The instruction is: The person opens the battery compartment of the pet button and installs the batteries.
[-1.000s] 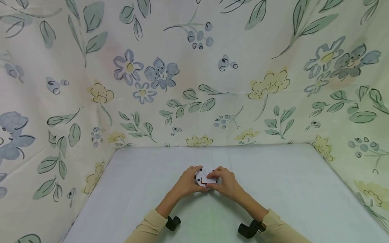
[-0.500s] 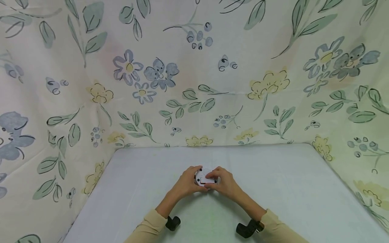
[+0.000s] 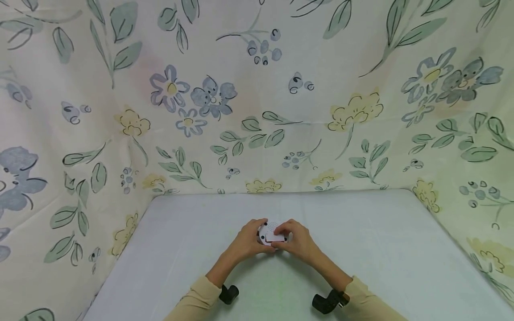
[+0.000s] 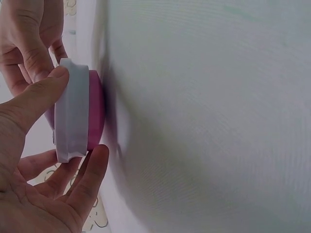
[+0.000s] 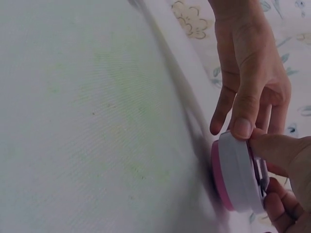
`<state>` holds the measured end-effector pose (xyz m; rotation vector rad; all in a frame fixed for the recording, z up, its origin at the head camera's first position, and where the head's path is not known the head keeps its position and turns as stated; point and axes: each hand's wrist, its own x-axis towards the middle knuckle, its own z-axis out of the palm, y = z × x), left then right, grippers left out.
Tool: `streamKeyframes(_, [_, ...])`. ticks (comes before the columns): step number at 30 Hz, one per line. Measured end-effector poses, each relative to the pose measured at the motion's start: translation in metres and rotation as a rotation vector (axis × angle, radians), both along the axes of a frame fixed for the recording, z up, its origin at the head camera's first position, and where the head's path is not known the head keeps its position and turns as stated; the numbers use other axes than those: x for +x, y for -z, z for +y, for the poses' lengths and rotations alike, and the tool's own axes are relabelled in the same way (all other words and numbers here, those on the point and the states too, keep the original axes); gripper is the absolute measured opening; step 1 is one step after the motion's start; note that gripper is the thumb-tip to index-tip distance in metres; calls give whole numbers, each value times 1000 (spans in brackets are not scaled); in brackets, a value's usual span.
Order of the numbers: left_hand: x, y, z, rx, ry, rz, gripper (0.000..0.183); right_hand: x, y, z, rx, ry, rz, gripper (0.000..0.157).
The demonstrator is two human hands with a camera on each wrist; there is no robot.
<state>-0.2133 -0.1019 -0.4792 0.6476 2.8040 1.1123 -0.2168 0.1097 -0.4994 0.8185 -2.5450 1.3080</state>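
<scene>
A round white device [image 3: 273, 226] lies face down, its back showing a patch of small holes and small black feet. In the left wrist view its body [image 4: 72, 111] is white with a pink face turned to the table. My left hand [image 3: 246, 240] grips it by the rim, thumb on the near edge and fingers round the far side. My right hand [image 3: 300, 241] pinches a small white battery cover [image 3: 275, 238] over the compartment in the back. A dark line shows along the cover's near edge. In the right wrist view, the cover stands slightly raised from the device [image 5: 238, 170].
The white table [image 3: 192, 223] spreads round the hands. Floral cloth [image 3: 257, 98] hangs behind it and along both sides. Black wrist cameras, left [image 3: 229, 295] and right [image 3: 329, 302], sit on the wrists just above the table.
The orange-red strip visible in the compartment a second ago has narrowed to a dark line as the cover shifted over it. The right wrist moved slightly left; the left hand stays in place.
</scene>
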Motion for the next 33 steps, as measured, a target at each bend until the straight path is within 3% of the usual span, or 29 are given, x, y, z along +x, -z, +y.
streamKeyframes(19, [0,-1,-2,9,9,-6,85,9,-2,-7,-11,53,24,22])
streamKeyframes(33, [-1,2,-2,21,33,22,84,9,5,-11,-76,29,88,20])
